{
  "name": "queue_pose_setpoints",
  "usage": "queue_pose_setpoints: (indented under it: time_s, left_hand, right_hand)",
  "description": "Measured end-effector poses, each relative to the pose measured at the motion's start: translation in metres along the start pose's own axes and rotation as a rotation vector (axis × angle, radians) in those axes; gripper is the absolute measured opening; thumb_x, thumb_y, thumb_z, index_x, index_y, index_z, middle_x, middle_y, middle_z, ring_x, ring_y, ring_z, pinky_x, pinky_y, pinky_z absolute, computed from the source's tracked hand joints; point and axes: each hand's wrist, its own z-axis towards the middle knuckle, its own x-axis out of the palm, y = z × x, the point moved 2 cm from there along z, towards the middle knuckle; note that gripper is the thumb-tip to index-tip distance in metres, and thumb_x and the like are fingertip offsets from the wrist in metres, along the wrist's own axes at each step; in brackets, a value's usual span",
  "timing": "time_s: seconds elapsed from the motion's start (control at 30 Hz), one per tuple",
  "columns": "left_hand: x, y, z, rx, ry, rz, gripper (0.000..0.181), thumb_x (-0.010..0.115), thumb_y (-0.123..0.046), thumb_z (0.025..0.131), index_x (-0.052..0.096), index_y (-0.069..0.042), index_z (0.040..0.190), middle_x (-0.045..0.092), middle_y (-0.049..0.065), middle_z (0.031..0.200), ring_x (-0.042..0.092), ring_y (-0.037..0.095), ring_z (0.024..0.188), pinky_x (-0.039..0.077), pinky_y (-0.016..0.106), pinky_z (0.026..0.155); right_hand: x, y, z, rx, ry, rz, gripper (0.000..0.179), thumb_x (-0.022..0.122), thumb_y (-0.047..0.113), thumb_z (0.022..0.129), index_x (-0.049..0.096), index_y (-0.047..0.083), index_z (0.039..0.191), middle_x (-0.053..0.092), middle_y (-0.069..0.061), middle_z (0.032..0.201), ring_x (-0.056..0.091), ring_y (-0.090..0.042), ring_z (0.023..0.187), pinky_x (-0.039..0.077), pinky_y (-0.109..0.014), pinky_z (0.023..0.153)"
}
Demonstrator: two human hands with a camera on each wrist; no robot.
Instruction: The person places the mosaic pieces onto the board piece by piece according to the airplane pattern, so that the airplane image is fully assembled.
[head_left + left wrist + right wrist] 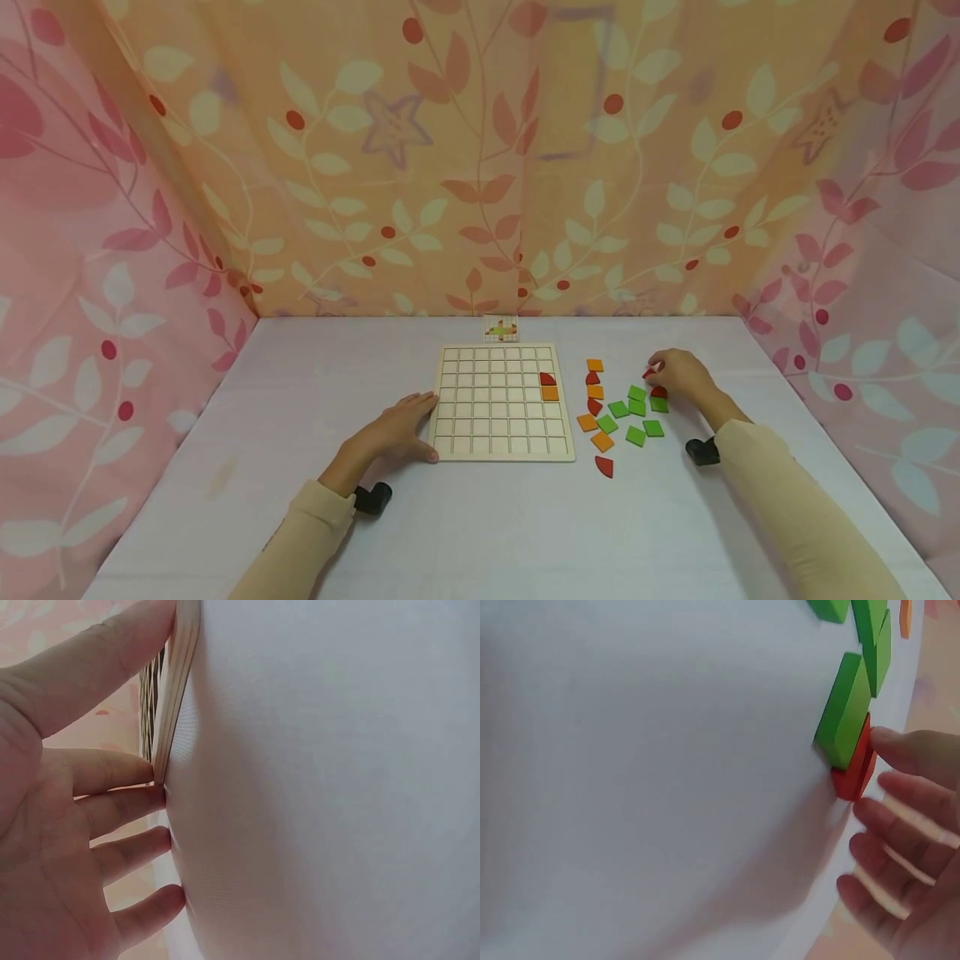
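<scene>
My left hand [393,429] rests on the table against the left side of a wooden grid board [498,458]. Its fingers are spread, the thumb at the board's near-left corner, as the left wrist view shows too. On the board's right side lie a red quarter-circle tile [547,379] and an orange square tile [550,393]. At the right, my right hand [682,377] pinches another red quarter-circle tile [649,373] at its fingertips. Just below that hand, a further red tile [658,392] touches a green square tile [659,406]; the right wrist view shows the green tile [844,712] close by.
Several loose tiles lie between board and right hand, among them an orange square [602,442], a green square [635,436] and a red quarter-circle [604,467]. A small pattern card [501,328] stands behind the board. Patterned curtains [480,167] enclose the white-covered table [487,533].
</scene>
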Motion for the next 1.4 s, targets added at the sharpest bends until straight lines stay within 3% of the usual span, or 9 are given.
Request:
queue_pose_setpoints:
  time_s: [0.17,0.43,0.9,1.4]
  left_hand:
    - [0.000,-0.002,-0.001,-0.002,0.000,-0.005,0.100,0.086,-0.032,0.071,0.033,-0.005,0.151,0.031,0.014,0.159,0.022,0.037,0.149,0.023,0.059,0.117]
    - [0.000,-0.004,-0.001,-0.009,0.013,-0.003,0.099,0.085,-0.032,0.072,0.033,-0.006,0.152,0.030,0.013,0.159,0.021,0.037,0.149,0.022,0.057,0.118]
    - [-0.002,-0.004,-0.003,-0.010,0.004,0.002,0.100,0.086,-0.032,0.071,0.033,-0.004,0.151,0.031,0.015,0.158,0.022,0.038,0.148,0.022,0.061,0.116]
    - [-0.002,-0.004,-0.003,-0.012,0.010,0.007,0.099,0.086,-0.032,0.071,0.034,-0.005,0.151,0.032,0.014,0.159,0.022,0.037,0.149,0.023,0.059,0.117]
  right_hand:
    - [0.001,0.003,-0.003,0.088,-0.015,-0.029,0.038,0.070,0.027,0.087,0.067,-0.007,0.105,0.066,-0.014,0.084,0.056,-0.025,0.076,0.049,-0.036,0.067]
    - [0.006,0.008,-0.005,0.183,-0.006,-0.045,0.034,0.068,0.028,0.089,0.068,-0.005,0.100,0.063,-0.008,0.073,0.055,-0.021,0.069,0.044,-0.028,0.058]
    - [0.004,0.014,-0.010,0.189,-0.013,-0.008,0.031,0.067,0.023,0.090,0.068,-0.005,0.102,0.066,-0.012,0.080,0.055,-0.024,0.074,0.045,-0.029,0.060]
    - [0.004,0.012,-0.009,0.138,-0.035,-0.016,0.031,0.068,0.024,0.089,0.069,-0.004,0.105,0.066,-0.013,0.084,0.054,-0.025,0.076,0.044,-0.030,0.061]
